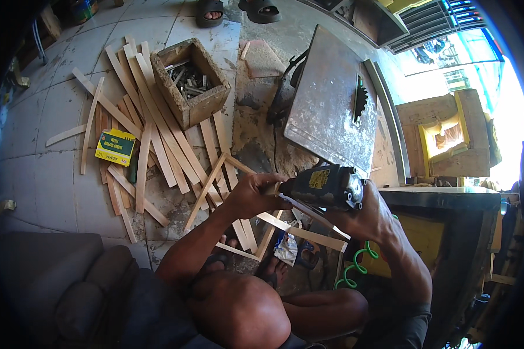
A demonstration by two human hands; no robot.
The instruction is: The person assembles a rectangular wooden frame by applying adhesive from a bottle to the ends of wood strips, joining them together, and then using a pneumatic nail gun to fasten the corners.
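Observation:
My right hand [371, 218] is wrapped round a black pneumatic staple gun [315, 187], with a green coiled air hose [350, 271] hanging below it. My left hand [252, 196] is closed on a thin wooden strip [270, 189] by the gun's nose. Whether the nose touches the wood I cannot tell. Below my hands, pale strips form an angular wooden frame [267, 243] above my feet. Another wooden strip [317, 237] slants under the gun toward my right hand. My wrist and the gun hide part of the frame.
Loose wooden slats [157, 131] lie heaped on the tiles, with a yellow-green box [115, 148] on them. A wooden box [215, 102] holds metal pieces. A table saw [326, 110] with an exposed blade [361, 100] stands ahead. Another person's sandalled foot [210, 14] shows at the top.

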